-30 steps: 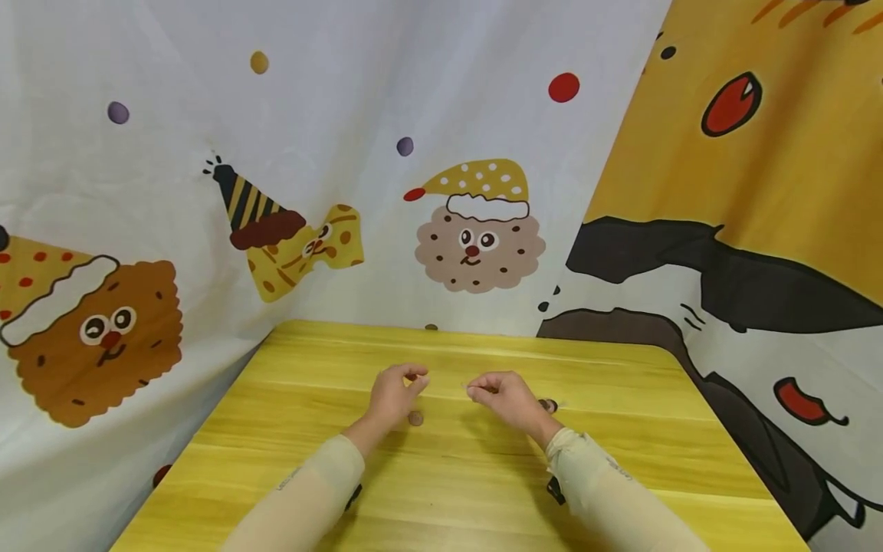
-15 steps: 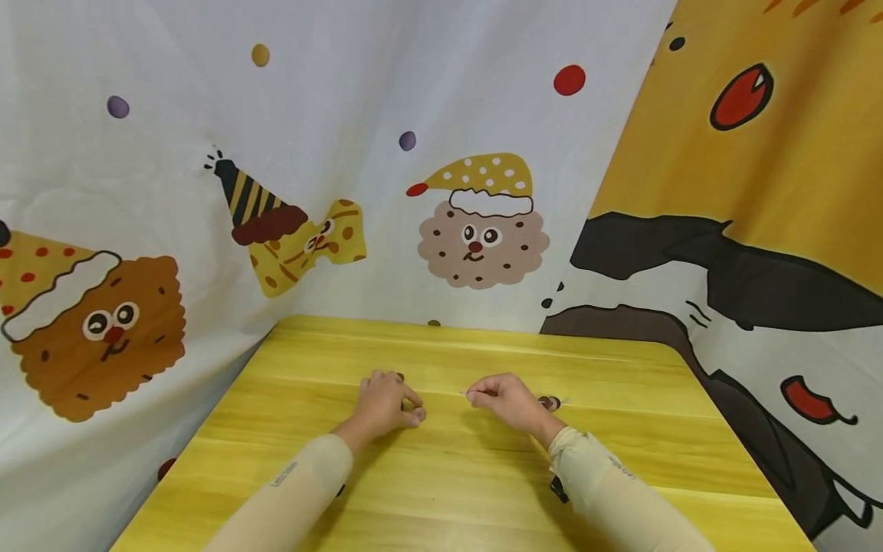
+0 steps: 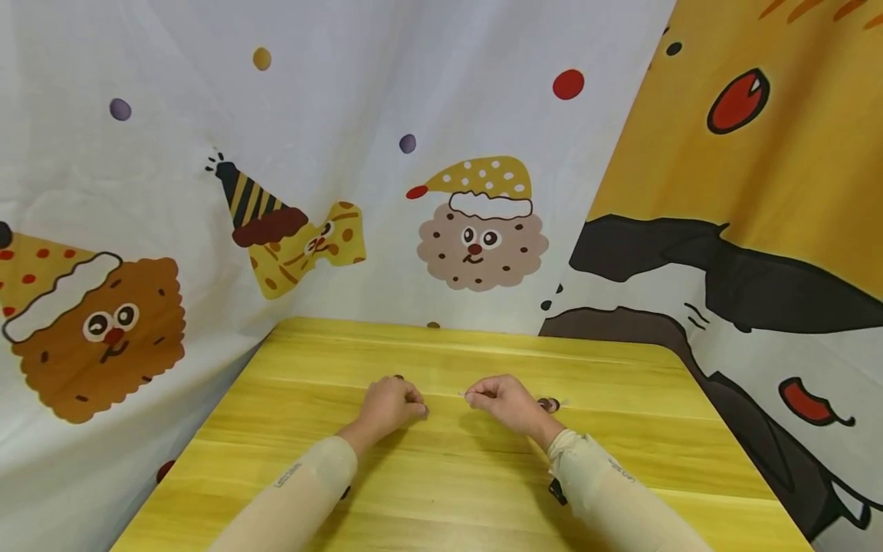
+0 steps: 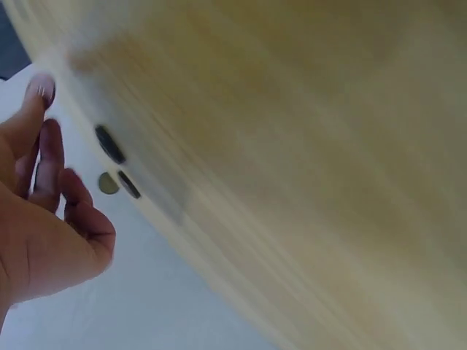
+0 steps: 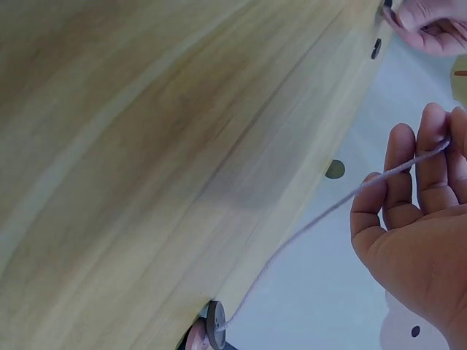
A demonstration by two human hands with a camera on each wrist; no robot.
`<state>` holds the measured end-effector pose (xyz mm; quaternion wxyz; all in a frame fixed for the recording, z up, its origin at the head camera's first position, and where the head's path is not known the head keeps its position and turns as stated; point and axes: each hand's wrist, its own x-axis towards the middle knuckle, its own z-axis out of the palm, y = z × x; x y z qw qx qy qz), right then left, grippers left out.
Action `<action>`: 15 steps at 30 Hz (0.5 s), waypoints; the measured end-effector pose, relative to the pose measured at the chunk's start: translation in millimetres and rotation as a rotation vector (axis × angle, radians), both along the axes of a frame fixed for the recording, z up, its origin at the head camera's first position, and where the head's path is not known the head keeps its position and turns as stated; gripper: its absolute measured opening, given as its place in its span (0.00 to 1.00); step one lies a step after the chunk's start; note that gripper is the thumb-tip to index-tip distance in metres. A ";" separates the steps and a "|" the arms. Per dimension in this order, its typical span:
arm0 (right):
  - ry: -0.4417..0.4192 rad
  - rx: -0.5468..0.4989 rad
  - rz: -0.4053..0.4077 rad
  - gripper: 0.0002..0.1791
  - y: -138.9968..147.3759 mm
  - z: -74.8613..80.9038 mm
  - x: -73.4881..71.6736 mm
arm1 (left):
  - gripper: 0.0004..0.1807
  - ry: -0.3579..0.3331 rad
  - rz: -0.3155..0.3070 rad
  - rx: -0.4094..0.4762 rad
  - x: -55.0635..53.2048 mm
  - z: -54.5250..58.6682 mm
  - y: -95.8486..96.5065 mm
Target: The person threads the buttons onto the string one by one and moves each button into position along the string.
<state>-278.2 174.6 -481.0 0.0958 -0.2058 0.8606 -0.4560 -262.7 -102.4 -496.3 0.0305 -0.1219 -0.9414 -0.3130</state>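
Observation:
My right hand (image 3: 507,400) is above the table, its thumb and forefinger pinching a pale purple string (image 5: 310,222). From the fingers the string runs to a dark button (image 5: 217,324) standing on edge, with a pinkish button (image 5: 195,335) right behind it. My left hand (image 3: 386,404) is low over the table to the left. Its thumb and forefinger seem to pinch a small brown button (image 3: 425,413), mostly covered by the fingertips. Two dark buttons, one nearer (image 4: 109,144) and one farther (image 4: 129,184), lie on the wood past the left hand.
The wooden table (image 3: 441,475) has rounded far corners. Close behind it hangs a white cloth (image 3: 331,100) printed with cartoon biscuits, turning into a yellow and black print on the right.
The left hand has come down toward the near button and closed its thumb and forefinger there; a button farther back now shows behind it. The right hand keeps its place with the string.

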 end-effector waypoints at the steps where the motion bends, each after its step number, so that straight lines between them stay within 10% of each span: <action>1: 0.001 0.000 -0.005 0.15 -0.5 0.0 0.2 | 0.06 -0.020 0.012 0.065 -0.4 1.3 2.5; 7: 0.022 0.014 -0.040 0.15 -3.6 3.1 0.2 | 0.08 -0.099 0.096 0.459 -3.6 10.2 22.4; 15: 0.062 0.007 -0.053 0.11 -6.8 6.1 2.6 | 0.19 -0.059 0.167 0.694 -0.8 10.5 46.9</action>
